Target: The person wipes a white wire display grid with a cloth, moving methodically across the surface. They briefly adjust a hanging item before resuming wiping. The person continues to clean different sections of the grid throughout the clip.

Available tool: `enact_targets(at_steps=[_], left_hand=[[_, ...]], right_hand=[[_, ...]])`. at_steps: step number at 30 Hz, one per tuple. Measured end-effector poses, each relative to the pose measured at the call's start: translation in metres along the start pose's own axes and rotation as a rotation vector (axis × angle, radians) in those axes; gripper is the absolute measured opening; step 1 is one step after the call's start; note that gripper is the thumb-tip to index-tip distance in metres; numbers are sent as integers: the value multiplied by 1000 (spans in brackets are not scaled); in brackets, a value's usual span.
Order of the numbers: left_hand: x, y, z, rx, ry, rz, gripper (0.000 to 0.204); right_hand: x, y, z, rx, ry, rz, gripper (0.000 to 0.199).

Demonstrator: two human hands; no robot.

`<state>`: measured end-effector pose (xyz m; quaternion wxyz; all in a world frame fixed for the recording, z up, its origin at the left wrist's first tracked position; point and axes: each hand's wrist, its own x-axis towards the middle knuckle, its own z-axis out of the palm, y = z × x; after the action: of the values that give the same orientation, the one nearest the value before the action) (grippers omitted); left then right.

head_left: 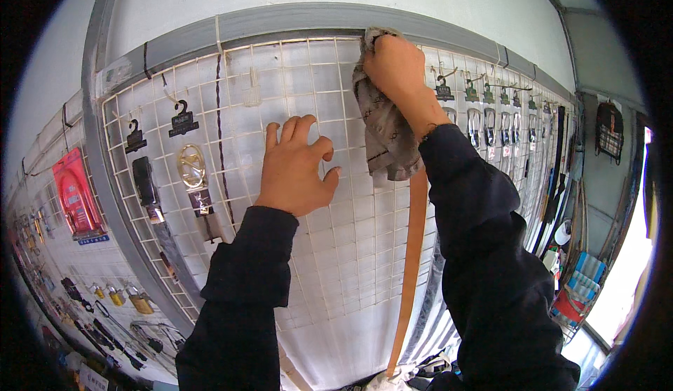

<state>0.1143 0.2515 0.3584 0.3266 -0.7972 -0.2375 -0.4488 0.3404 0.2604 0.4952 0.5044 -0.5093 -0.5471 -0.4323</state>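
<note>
My right hand (396, 69) is raised to the top edge of a white wire grid panel (294, 83) and is closed on a grey patterned cloth (382, 128) that hangs down from it against the panel. My left hand (298, 167) rests on the grid lower down, palm to the wires, fingers bent and slightly spread, holding nothing. A tan leather belt (410, 265) hangs straight down below the cloth, beside my right sleeve. Both arms wear black sleeves.
Two belts with buckles, one black (145, 184) and one gold (191, 167), hang on black hooks at the panel's left. More belts and hooks (491, 121) line the grid to the right. A red packet (73, 195) and padlocks (133, 298) hang on the left wall.
</note>
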Motion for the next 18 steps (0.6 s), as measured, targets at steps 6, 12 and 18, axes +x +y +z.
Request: enact_targets(at_steps=[6,12,18], left_hand=[[-3,-2,1,-18,-12,-2,24],[-3,-2,3,-11,58,14,34],[-3,-2,2,22,-25,-1,34]], right_hand=[[8,3,6,164,-10,205,40],[24,-2,26,664,42,365,40],[-9,2,-7,90,-54,-119,33]])
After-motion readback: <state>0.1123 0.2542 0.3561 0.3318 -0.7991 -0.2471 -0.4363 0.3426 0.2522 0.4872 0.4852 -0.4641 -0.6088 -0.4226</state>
